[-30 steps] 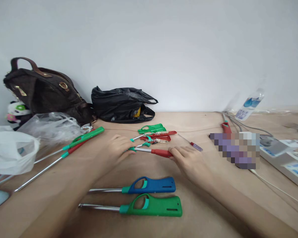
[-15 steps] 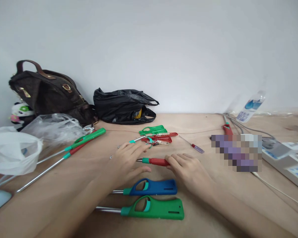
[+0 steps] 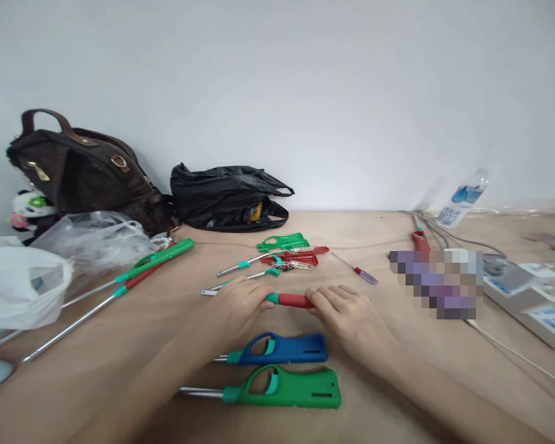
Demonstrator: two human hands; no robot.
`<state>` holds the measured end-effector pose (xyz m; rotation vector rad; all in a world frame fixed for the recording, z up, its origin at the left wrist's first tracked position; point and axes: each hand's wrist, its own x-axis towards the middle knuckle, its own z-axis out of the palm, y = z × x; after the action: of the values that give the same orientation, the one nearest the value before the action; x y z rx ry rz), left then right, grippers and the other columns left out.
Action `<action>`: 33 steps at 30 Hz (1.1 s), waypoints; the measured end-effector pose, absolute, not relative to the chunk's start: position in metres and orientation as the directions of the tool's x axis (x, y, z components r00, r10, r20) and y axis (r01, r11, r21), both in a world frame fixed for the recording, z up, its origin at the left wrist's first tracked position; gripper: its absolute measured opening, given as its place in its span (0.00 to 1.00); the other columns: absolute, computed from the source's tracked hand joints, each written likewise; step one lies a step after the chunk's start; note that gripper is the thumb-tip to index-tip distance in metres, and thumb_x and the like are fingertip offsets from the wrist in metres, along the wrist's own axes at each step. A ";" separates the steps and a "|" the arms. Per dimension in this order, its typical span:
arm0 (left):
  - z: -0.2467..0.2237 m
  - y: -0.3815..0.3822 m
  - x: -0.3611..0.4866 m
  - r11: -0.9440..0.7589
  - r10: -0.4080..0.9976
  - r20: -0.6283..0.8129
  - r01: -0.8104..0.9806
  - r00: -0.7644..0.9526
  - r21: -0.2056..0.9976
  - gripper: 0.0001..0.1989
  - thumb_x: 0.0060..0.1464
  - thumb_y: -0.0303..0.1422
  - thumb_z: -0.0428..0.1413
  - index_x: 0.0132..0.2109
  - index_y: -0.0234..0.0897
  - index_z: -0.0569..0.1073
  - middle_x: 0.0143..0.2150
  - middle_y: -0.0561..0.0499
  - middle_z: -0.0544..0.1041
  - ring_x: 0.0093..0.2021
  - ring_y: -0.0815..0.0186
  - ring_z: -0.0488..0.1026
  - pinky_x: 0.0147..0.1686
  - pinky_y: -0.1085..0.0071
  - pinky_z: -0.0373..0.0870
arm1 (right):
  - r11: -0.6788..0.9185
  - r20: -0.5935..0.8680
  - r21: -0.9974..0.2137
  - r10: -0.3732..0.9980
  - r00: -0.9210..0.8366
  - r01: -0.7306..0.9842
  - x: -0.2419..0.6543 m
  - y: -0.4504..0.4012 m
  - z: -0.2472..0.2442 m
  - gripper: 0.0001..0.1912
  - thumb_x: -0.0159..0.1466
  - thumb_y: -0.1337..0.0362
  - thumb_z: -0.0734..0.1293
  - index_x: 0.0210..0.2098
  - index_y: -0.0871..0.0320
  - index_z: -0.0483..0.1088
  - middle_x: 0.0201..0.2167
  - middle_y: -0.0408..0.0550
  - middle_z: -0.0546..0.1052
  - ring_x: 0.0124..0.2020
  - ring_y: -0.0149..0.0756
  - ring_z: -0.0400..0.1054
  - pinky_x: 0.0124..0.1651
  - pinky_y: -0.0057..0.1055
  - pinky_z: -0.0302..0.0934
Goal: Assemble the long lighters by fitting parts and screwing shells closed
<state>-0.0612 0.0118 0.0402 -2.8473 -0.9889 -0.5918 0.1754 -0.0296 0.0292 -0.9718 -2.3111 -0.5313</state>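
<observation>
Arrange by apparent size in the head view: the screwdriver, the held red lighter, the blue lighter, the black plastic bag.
1. Black plastic bag
2. Blue lighter, partly hidden
3. Held red lighter and screwdriver: order unsure, lighter partly hidden

And it's the one camera, worn on the person's head, looking forward and down over the tabletop (image 3: 351,231)! The left forearm (image 3: 157,376) and right forearm (image 3: 444,382) run in from the near side, framing the red lighter (image 3: 293,300) close to mid-view. Nearest of all lies the green lighter (image 3: 300,386), seen from above, low in the shot. Now far, and the line of sight meets the pale wall (image 3: 351,92) head-on, filling the whole upper part! Wide coverage, too: white plastic bag (image 3: 28,290) at the left edge, power strip (image 3: 522,302) far over right.
</observation>
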 end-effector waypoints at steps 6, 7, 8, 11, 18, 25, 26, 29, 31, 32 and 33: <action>0.039 0.007 -0.059 -0.816 0.511 0.501 0.578 0.699 0.026 0.13 0.62 0.25 0.43 0.34 0.36 0.70 0.31 0.48 0.77 0.31 0.63 0.74 0.30 0.70 0.70 | 0.661 0.682 0.123 0.485 -0.547 0.740 0.173 -0.029 0.028 0.12 0.69 0.73 0.56 0.37 0.65 0.70 0.25 0.47 0.74 0.24 0.37 0.65 0.27 0.32 0.56; 0.040 0.007 -0.058 -0.827 0.478 0.534 0.562 0.697 0.008 0.13 0.62 0.25 0.43 0.34 0.36 0.70 0.31 0.48 0.77 0.30 0.63 0.75 0.30 0.70 0.70 | 0.665 0.686 0.116 0.484 -0.544 0.738 0.173 -0.029 0.028 0.12 0.69 0.73 0.56 0.38 0.65 0.70 0.25 0.47 0.74 0.24 0.36 0.65 0.27 0.32 0.56; 0.041 0.007 -0.057 -0.838 0.442 0.569 0.546 0.693 -0.014 0.13 0.62 0.24 0.43 0.34 0.36 0.70 0.31 0.48 0.77 0.30 0.63 0.75 0.29 0.70 0.69 | 0.669 0.686 0.106 0.486 -0.541 0.736 0.172 -0.029 0.028 0.12 0.69 0.73 0.55 0.38 0.65 0.70 0.25 0.47 0.74 0.24 0.36 0.65 0.26 0.32 0.56; 0.042 0.007 -0.055 -0.850 0.354 0.640 0.520 0.682 -0.084 0.12 0.62 0.24 0.43 0.37 0.35 0.70 0.31 0.47 0.78 0.30 0.63 0.76 0.29 0.71 0.70 | 0.679 0.681 0.067 0.505 -0.531 0.731 0.172 -0.030 0.029 0.12 0.68 0.73 0.55 0.37 0.65 0.70 0.24 0.47 0.73 0.24 0.36 0.65 0.26 0.31 0.56; 0.040 0.005 -0.056 -0.823 0.459 0.557 0.568 0.692 -0.027 0.12 0.62 0.25 0.44 0.36 0.36 0.71 0.32 0.47 0.78 0.32 0.62 0.76 0.30 0.69 0.72 | 0.689 0.643 0.022 0.545 -0.538 0.724 0.173 -0.028 0.025 0.13 0.69 0.71 0.55 0.38 0.64 0.71 0.25 0.48 0.74 0.23 0.37 0.67 0.25 0.32 0.56; 0.041 0.022 -0.073 -0.781 0.601 0.394 0.616 0.695 0.105 0.14 0.64 0.31 0.45 0.51 0.37 0.71 0.49 0.45 0.78 0.48 0.57 0.75 0.46 0.61 0.73 | 0.593 0.408 -0.206 0.775 -0.482 0.778 0.198 -0.012 0.028 0.12 0.70 0.59 0.59 0.46 0.57 0.70 0.38 0.52 0.79 0.35 0.40 0.73 0.34 0.32 0.61; 0.040 0.026 -0.077 -0.770 0.621 0.380 0.624 0.686 0.132 0.16 0.64 0.31 0.44 0.55 0.38 0.70 0.53 0.45 0.76 0.51 0.57 0.74 0.49 0.60 0.72 | 0.565 0.350 -0.233 0.808 -0.473 0.792 0.203 -0.009 0.030 0.12 0.69 0.59 0.59 0.46 0.56 0.70 0.38 0.52 0.79 0.35 0.41 0.73 0.33 0.31 0.60; 0.037 0.032 -0.083 -0.766 0.632 0.373 0.623 0.679 0.162 0.18 0.64 0.31 0.43 0.57 0.38 0.67 0.57 0.45 0.73 0.55 0.56 0.71 0.53 0.58 0.69 | 0.520 0.229 -0.277 0.852 -0.470 0.808 0.212 -0.004 0.035 0.11 0.70 0.60 0.58 0.39 0.57 0.70 0.32 0.49 0.78 0.31 0.38 0.71 0.30 0.29 0.57; 0.037 0.029 -0.080 -0.782 0.609 0.386 0.604 0.693 0.151 0.15 0.64 0.34 0.44 0.53 0.37 0.70 0.55 0.44 0.74 0.55 0.55 0.71 0.53 0.57 0.69 | 0.538 0.219 -0.288 0.842 -0.493 0.792 0.210 -0.004 0.034 0.13 0.70 0.59 0.57 0.37 0.57 0.69 0.30 0.49 0.77 0.31 0.38 0.70 0.30 0.29 0.56; 0.038 0.025 -0.076 -0.796 0.590 0.396 0.588 0.704 0.142 0.14 0.64 0.36 0.46 0.50 0.37 0.71 0.53 0.44 0.76 0.53 0.55 0.71 0.52 0.57 0.69 | 0.556 0.230 -0.292 0.831 -0.507 0.778 0.207 -0.006 0.032 0.14 0.70 0.58 0.57 0.36 0.57 0.69 0.30 0.49 0.77 0.31 0.37 0.70 0.31 0.28 0.56; 0.038 0.021 -0.070 -0.809 0.572 0.405 0.572 0.713 0.134 0.14 0.64 0.38 0.47 0.50 0.37 0.71 0.51 0.43 0.76 0.53 0.54 0.71 0.51 0.57 0.70 | 0.576 0.249 -0.293 0.817 -0.521 0.763 0.203 -0.007 0.030 0.15 0.71 0.57 0.56 0.36 0.57 0.69 0.30 0.49 0.77 0.31 0.37 0.70 0.31 0.28 0.56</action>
<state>-0.0703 0.0206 0.0383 -2.9071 -0.9710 -0.6861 0.2025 -0.0073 0.0302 -1.2830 -2.4529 0.2078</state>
